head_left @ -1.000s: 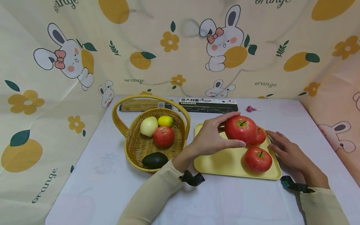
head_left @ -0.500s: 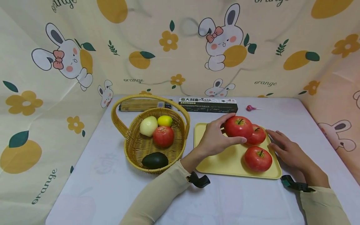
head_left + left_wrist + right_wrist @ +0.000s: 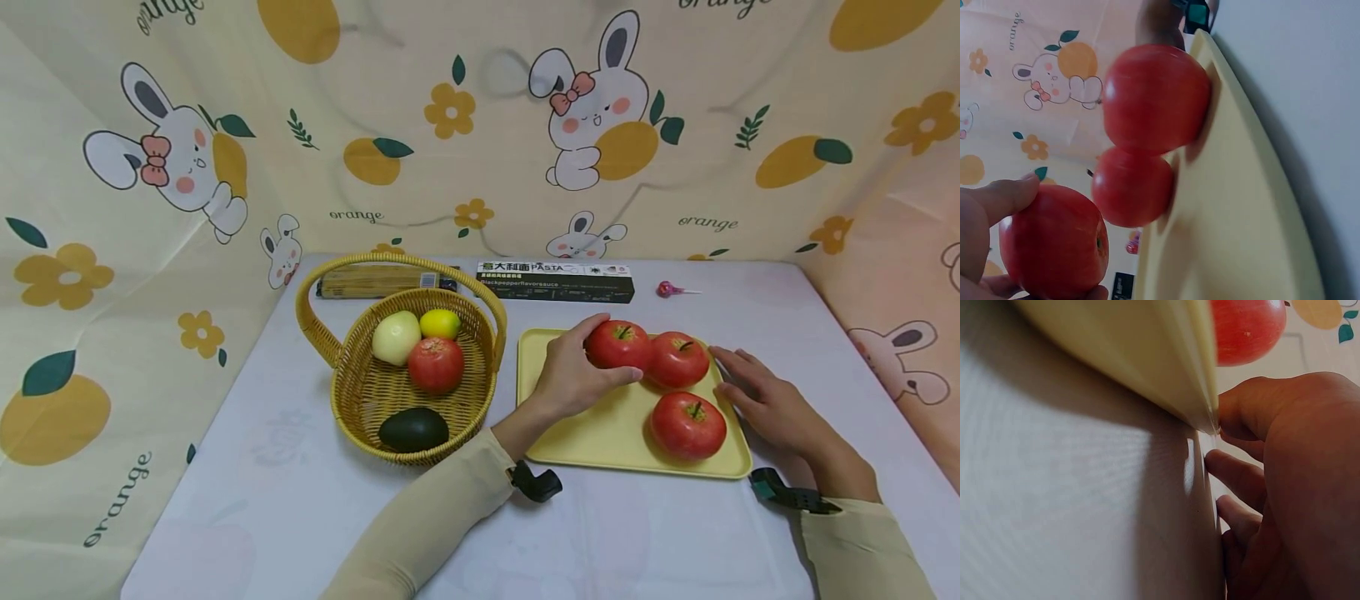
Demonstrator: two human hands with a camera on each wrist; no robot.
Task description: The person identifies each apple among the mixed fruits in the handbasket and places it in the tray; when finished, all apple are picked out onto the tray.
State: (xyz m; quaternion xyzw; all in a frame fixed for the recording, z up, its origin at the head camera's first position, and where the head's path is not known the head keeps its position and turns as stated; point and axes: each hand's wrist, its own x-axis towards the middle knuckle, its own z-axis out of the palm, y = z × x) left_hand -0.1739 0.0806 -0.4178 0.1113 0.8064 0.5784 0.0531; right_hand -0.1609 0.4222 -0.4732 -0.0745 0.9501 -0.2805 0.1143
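Observation:
In the head view my left hand [image 3: 573,375] holds a red apple [image 3: 617,343] between thumb and fingers, over the yellow tray [image 3: 585,437]. The left wrist view shows the thumb on one side of this held apple [image 3: 1057,240] and fingertips on the other; whether it touches the tray is unclear. Just right of it sits a second apple [image 3: 677,360]. A third apple [image 3: 687,427] lies at the tray's near right. My right hand [image 3: 772,404] rests at the tray's right edge. Its thumb touches the rim in the right wrist view, with relaxed fingers [image 3: 1235,475] near the table.
A wicker basket [image 3: 339,408] with a tall handle stands left of the tray. Inside are a pale round item, a lemon [image 3: 441,323], a red round fruit [image 3: 436,367] and a dark green oval one. Behind lie a pasta box [image 3: 555,283], a spaghetti packet [image 3: 367,282] and a lollipop [image 3: 667,289].
My left hand has moved the held apple left and down toward the tray, uncovering more of the apple behind it. The right hand and the tray look unmoved.

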